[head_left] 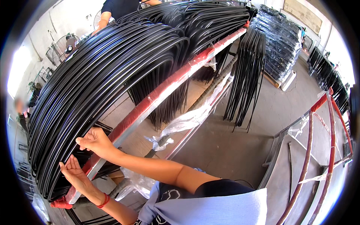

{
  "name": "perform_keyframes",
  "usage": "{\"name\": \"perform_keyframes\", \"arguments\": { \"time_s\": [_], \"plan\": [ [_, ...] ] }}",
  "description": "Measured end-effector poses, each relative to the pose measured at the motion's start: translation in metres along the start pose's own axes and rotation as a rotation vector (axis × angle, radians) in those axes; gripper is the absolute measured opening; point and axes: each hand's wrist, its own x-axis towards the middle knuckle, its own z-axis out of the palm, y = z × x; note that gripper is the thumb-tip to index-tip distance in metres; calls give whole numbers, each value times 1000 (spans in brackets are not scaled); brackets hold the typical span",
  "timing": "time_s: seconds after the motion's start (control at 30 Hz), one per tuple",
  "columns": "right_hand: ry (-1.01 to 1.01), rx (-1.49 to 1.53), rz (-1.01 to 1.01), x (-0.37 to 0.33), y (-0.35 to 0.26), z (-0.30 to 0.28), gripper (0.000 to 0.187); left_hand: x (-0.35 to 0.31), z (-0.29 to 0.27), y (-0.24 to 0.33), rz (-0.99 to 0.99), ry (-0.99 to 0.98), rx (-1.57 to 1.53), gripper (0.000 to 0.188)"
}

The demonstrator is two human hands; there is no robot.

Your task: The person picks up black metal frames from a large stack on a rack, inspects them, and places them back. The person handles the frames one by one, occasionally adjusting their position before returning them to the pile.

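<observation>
A dense row of long, bent black rods hangs over a red-wrapped metal rail, their curved tops arching to the left. My right hand is at the near edge of this row, thumb and fingers pinched around one outer black rod. Just below it, my left hand is turned palm up with its fingers stretched out beside the lower ends of the same rods. A red bracelet circles my left wrist. Parts of the right fingers are hidden behind the hand.
Another person's arm reaches in behind the rods. Clear plastic wrap hangs on a lower bar. More black rods droop at the rail's far end. A wrapped stack stands on a pallet; a red-wrapped frame stands at right.
</observation>
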Motion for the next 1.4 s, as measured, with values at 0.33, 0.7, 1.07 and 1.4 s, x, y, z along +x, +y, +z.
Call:
{"name": "perform_keyframes", "arguments": {
  "time_s": [0.33, 0.7, 1.07, 1.4],
  "plan": [
    [31, 45, 7, -3, -7, 2, 20, 1, 2, 0, -26, -10, 21, 39],
    [105, 5, -32, -4, -12, 8, 16, 0, -4, -1, -2, -29, -21, 39],
    [129, -40, -6, -2, -27, 6, 23, -2, 14, 1, -26, 135, 123, 50],
    [173, -78, 20, -15, -28, 7, 24, -25, 16, 31, -113, -6, -12, 25]
  ]
}}
